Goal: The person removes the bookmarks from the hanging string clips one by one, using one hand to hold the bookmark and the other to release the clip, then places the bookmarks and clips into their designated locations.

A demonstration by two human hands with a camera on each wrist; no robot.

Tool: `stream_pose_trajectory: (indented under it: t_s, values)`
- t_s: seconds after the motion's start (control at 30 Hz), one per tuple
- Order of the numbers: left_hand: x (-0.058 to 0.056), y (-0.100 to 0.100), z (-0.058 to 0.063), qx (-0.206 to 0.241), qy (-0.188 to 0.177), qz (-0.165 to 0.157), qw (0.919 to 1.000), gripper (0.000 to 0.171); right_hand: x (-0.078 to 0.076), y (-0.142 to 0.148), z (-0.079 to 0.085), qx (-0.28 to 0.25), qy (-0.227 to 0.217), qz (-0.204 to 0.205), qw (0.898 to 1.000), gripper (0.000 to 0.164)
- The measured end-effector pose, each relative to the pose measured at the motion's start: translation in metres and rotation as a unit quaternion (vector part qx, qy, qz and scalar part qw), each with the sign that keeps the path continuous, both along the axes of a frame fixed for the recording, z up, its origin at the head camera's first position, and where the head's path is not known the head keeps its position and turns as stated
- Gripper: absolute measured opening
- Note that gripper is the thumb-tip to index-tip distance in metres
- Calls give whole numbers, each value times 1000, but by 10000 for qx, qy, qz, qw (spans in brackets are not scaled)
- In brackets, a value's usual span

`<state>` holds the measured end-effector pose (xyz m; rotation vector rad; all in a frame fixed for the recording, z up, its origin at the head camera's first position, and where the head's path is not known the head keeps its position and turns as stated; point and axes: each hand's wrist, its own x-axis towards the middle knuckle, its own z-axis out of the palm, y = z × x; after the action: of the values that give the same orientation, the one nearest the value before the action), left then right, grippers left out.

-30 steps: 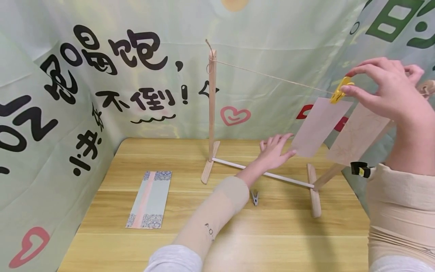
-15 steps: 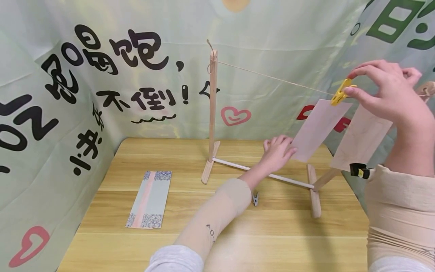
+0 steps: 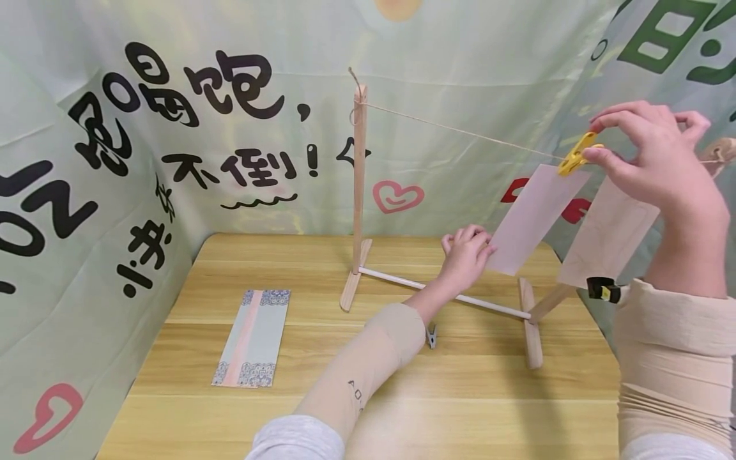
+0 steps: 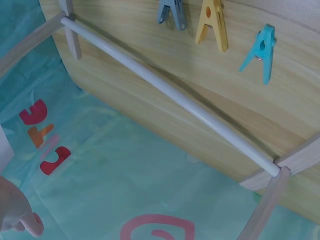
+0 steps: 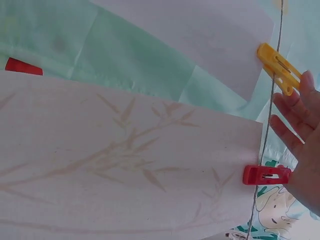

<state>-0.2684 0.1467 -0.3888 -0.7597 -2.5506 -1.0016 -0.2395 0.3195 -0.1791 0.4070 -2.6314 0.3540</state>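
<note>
In the head view my right hand (image 3: 661,150) pinches a yellow clothespin (image 3: 575,156) between thumb and fingers. The clothespin sits on the string (image 3: 460,130) at the top edge of a plain pale card (image 3: 535,220), which hangs tilted. My left hand (image 3: 467,255) pinches that card's lower left edge. To the right hangs a second card (image 5: 125,160) with a faint bamboo pattern, held on the string by a red clothespin (image 5: 265,175). The right wrist view shows my thumb and fingers around the yellow clothespin's handles.
A wooden stand has a left post (image 3: 359,185) and a white crossbar (image 3: 397,278). A patterned card (image 3: 253,338) lies at the table's left. Blue-grey (image 4: 171,14), yellow (image 4: 212,25) and teal (image 4: 261,52) clothespins lie on the table. Printed cloth (image 3: 276,211) surrounds it.
My left hand went from spread fingers beside the card to gripping its lower edge, and the card has shifted slightly left. My right hand stays at the yellow clothespin.
</note>
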Motion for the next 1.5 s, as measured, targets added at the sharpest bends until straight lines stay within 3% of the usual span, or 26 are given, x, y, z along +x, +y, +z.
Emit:
stream_pose_trajectory:
  t_s: [0.3,0.8,1.2,1.5]
  values:
    - [0,-1,0,246,14,-23,9997,21,1,-5,-3,-152,700,-34,9974,24]
    - [-3,-8,1,634,49,157,9979,21,3,-13,-5,-408,1896,-186,9808,21]
    - [-5,-15,-3,847,94,266,9960,20,12,-17,1,-754,1592,-751,9815,27]
    - [-4,-23,-8,1035,64,160,9945,21,21,-18,2,-912,1680,-749,9787,27]
